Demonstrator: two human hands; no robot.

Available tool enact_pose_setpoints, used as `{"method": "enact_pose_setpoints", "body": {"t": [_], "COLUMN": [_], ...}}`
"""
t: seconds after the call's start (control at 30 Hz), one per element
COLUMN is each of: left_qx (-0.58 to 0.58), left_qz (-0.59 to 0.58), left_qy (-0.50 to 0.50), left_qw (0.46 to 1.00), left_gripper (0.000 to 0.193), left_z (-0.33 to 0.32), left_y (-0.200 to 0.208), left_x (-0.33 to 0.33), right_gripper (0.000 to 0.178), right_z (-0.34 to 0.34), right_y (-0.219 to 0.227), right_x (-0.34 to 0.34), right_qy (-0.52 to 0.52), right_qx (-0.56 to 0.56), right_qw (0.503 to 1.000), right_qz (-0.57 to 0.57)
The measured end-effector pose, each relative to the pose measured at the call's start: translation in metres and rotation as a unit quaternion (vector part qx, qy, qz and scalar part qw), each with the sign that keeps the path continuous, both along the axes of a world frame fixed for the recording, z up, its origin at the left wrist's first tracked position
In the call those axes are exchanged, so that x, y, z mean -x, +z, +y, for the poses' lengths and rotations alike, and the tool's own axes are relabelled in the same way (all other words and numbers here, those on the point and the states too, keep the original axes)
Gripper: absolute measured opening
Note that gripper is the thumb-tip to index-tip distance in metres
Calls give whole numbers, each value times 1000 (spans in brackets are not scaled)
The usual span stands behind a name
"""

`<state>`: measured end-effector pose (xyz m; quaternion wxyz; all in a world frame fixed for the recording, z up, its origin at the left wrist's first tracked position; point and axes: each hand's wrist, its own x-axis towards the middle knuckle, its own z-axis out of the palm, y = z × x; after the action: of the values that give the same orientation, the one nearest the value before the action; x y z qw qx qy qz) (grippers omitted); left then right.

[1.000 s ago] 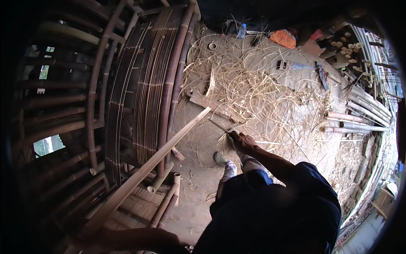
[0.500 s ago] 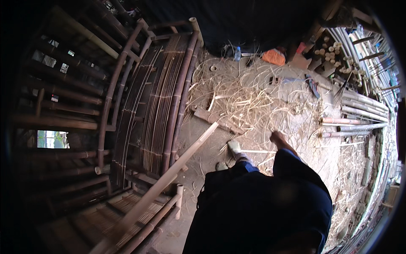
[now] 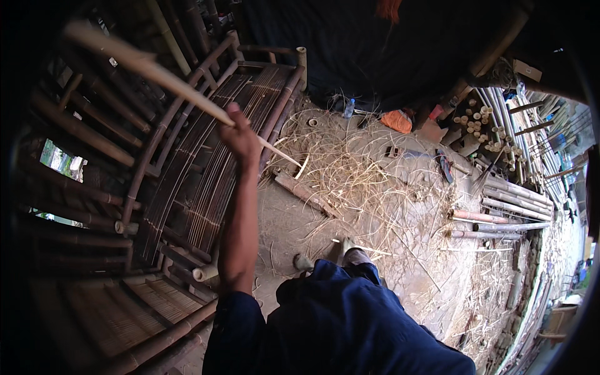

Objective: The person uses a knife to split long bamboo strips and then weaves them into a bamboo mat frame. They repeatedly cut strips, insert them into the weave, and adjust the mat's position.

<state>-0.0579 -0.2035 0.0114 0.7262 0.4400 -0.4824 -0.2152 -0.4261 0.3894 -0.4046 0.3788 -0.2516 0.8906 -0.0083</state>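
Note:
A long pale bamboo strip (image 3: 181, 84) runs slantwise across the upper left of the head view. My left hand (image 3: 240, 134) is closed around it, thumb on top, with the arm stretched forward. The strip's upper-left end looks wide and blurred; its thin end points down over the shavings on the floor. Behind the hand lies a dark bamboo bench (image 3: 206, 156) with a slatted seat. My right hand is out of view.
Curly shavings (image 3: 350, 169) cover the dirt floor, with a wooden block (image 3: 306, 194) among them. Bamboo poles (image 3: 500, 219) lie at the right. A saw (image 3: 415, 153), an orange bag (image 3: 397, 120) and a water bottle (image 3: 349, 108) lie farther off. Another bamboo seat (image 3: 156, 303) stands at lower left.
My left hand and forearm have come into view, gripping the strip, which has swung from the lower left to the upper left. My right hand has left the view.

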Motion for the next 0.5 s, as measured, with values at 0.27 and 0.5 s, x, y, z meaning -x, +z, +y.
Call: {"method": "enact_pose_setpoints", "body": {"t": [0.27, 0.5], "left_qx": [40, 335], "left_qz": [-292, -197], "left_qy": [198, 175], "left_qw": [935, 905], "left_gripper": [86, 68], "left_z": [3, 143], "left_y": [23, 261], "left_x": [-13, -45], "right_gripper": [45, 44], "right_z": [7, -47], "right_y": [17, -20], "right_x": [25, 124], "right_qy": [-35, 32], "right_qx": [-20, 101], "right_qw": [998, 990], "right_qz": [-56, -88]}}
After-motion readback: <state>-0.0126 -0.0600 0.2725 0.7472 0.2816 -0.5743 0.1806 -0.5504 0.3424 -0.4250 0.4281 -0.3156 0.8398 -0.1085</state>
